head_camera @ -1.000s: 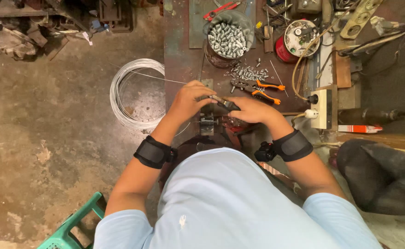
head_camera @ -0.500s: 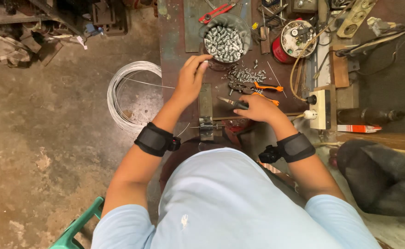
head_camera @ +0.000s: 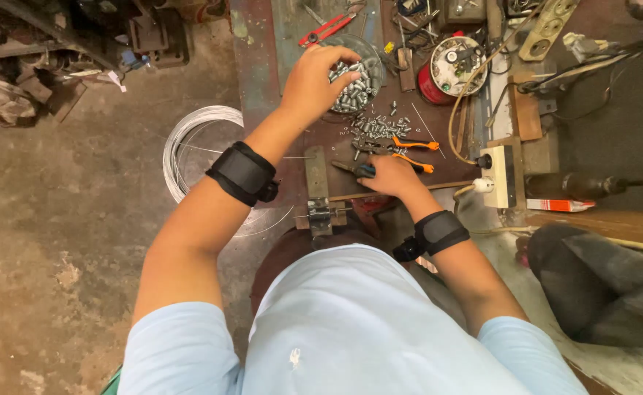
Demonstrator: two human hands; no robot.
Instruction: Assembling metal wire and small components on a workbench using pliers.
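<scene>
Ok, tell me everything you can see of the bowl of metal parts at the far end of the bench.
The bowl is round and shallow, with a thin rim that looks like glass or clear plastic. It sits upright on the worn bench, heaped with small grey metal pieces, apparently screws or bolts. The left hand reaches into it, fingers curled over the pile. More loose pieces lie scattered on the bench just in front of it.

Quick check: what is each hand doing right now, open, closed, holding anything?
Left hand: fingers curled down into the bowl of small metal parts; a grasp cannot be told.
Right hand: closed on a dark-handled tool.
</scene>
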